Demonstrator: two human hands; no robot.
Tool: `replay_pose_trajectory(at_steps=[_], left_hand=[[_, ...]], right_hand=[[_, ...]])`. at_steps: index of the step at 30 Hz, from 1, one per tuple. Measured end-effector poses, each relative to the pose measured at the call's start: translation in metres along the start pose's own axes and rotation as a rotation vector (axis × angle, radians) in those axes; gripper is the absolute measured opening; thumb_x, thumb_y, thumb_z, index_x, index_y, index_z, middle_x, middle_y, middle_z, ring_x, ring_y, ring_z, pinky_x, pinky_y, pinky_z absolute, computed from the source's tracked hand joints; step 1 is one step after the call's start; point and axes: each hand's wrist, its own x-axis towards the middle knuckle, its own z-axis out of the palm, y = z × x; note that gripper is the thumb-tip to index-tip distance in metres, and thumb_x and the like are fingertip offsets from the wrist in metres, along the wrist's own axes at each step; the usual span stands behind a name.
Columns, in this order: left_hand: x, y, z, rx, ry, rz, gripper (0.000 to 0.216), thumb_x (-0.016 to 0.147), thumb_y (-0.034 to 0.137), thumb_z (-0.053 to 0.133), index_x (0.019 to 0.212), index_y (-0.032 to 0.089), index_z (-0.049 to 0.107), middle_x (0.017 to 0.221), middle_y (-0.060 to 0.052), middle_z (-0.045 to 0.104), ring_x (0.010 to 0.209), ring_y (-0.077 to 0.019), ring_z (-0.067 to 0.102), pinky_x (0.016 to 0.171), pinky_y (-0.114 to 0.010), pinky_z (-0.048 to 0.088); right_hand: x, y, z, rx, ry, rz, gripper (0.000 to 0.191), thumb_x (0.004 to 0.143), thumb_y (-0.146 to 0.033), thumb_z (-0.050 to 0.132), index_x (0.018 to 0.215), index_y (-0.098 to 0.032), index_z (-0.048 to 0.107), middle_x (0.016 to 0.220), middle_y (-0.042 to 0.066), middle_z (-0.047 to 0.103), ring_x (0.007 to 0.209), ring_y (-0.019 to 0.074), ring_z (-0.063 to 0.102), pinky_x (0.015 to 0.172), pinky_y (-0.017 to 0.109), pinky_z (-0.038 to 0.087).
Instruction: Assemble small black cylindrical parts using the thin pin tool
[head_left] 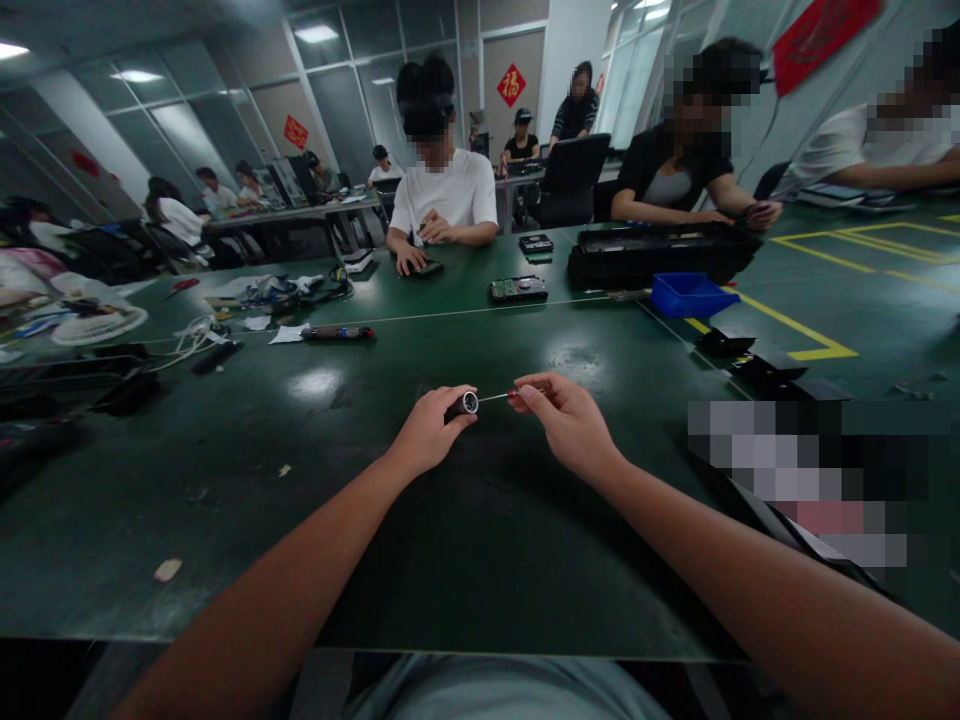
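Observation:
My left hand [431,428] is closed around a small dark cylinder with a shiny metal end [468,403], held just above the green table [480,560]. My right hand [566,418] pinches a thin screwdriver with a red handle [501,396]. Its metal shaft points left, and the tip meets the metal end of the cylinder. Both hands hover over the middle of the table, a short way apart.
A blue bin [690,294] and a long black case [660,252] lie at the far right, black parts [750,360] nearer. A circuit board [518,289], a pen-like tool [337,332] and cables [195,335] lie further off. Other people sit across the table.

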Motion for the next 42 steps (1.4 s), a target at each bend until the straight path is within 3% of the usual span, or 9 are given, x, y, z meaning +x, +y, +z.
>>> replay_pose_trajectory(at_steps=[4,7,11,17,23,29,34,37,42], left_hand=[[-0.001,0.0,0.0,0.0,-0.003,0.0,0.04,0.092,0.027,0.065,0.132,0.023,0.061,0.124,-0.007,0.066,0.116,-0.0261,0.058,0.104,-0.044,0.043],[-0.001,0.002,-0.001,0.002,0.003,0.01,0.038,0.093,0.026,0.064,0.131,0.023,0.062,0.123,-0.006,0.067,0.116,-0.025,0.059,0.103,-0.042,0.043],[-0.001,0.002,-0.002,0.015,0.01,0.0,0.038,0.093,0.025,0.065,0.131,0.023,0.062,0.123,-0.006,0.067,0.115,-0.0242,0.059,0.103,-0.042,0.043],[-0.002,0.001,-0.002,0.049,-0.017,0.026,0.04,0.093,0.027,0.065,0.133,0.025,0.061,0.123,-0.006,0.067,0.116,-0.0252,0.059,0.104,-0.044,0.043],[-0.002,0.002,-0.001,0.051,-0.032,0.048,0.039,0.092,0.026,0.066,0.131,0.024,0.062,0.122,-0.006,0.067,0.114,-0.0248,0.06,0.105,-0.045,0.042],[-0.002,-0.001,0.001,0.051,-0.039,0.071,0.038,0.092,0.026,0.067,0.13,0.025,0.063,0.12,-0.005,0.067,0.112,-0.0238,0.06,0.103,-0.044,0.043],[-0.002,-0.002,0.002,0.067,-0.052,0.067,0.039,0.092,0.028,0.067,0.131,0.026,0.063,0.12,-0.006,0.067,0.111,-0.0246,0.06,0.102,-0.044,0.043],[-0.001,-0.001,0.001,0.068,-0.044,0.069,0.039,0.092,0.028,0.067,0.131,0.026,0.063,0.12,-0.006,0.067,0.112,-0.0248,0.06,0.102,-0.043,0.044],[-0.001,0.002,0.0,0.057,-0.01,0.036,0.04,0.092,0.029,0.067,0.131,0.025,0.063,0.117,-0.005,0.069,0.109,-0.0247,0.061,0.099,-0.043,0.045]], right_hand=[[-0.001,-0.008,-0.003,-0.29,0.032,0.06,0.042,0.092,-0.057,0.056,0.072,-0.021,0.066,0.062,0.002,0.068,0.057,0.0175,0.062,0.058,0.032,0.045],[-0.001,-0.011,-0.005,-0.393,0.023,0.072,0.054,0.093,-0.064,0.05,0.06,-0.022,0.059,0.049,-0.001,0.058,0.049,0.0154,0.054,0.054,0.03,0.038],[0.0,-0.008,-0.004,-0.394,0.013,0.058,0.043,0.093,-0.057,0.054,0.07,-0.022,0.061,0.058,0.0,0.063,0.055,0.0166,0.058,0.056,0.03,0.04],[-0.002,-0.002,-0.003,-0.246,-0.036,-0.064,0.015,0.091,-0.036,0.059,0.094,-0.022,0.063,0.085,0.003,0.071,0.078,0.0196,0.067,0.072,0.033,0.049],[-0.001,-0.002,-0.003,-0.256,-0.049,0.037,0.036,0.099,-0.05,0.043,0.089,-0.022,0.064,0.054,-0.003,0.054,0.054,0.0176,0.058,0.057,0.032,0.043],[-0.001,-0.003,-0.003,-0.221,-0.041,-0.023,0.024,0.094,-0.035,0.05,0.112,-0.022,0.061,0.07,-0.001,0.062,0.067,0.0186,0.062,0.066,0.033,0.046],[-0.001,0.005,-0.003,-0.169,-0.021,0.008,0.024,0.098,-0.04,0.045,0.101,-0.024,0.062,0.072,-0.001,0.059,0.064,0.0175,0.056,0.063,0.033,0.044],[0.001,0.009,-0.001,-0.061,0.049,0.03,0.019,0.093,-0.037,0.054,0.107,-0.024,0.059,0.078,-0.001,0.063,0.069,0.0175,0.059,0.066,0.034,0.047],[0.003,0.005,0.002,0.157,0.051,0.022,0.022,0.087,-0.042,0.064,0.094,-0.021,0.065,0.085,0.004,0.07,0.08,0.019,0.065,0.079,0.037,0.052]])
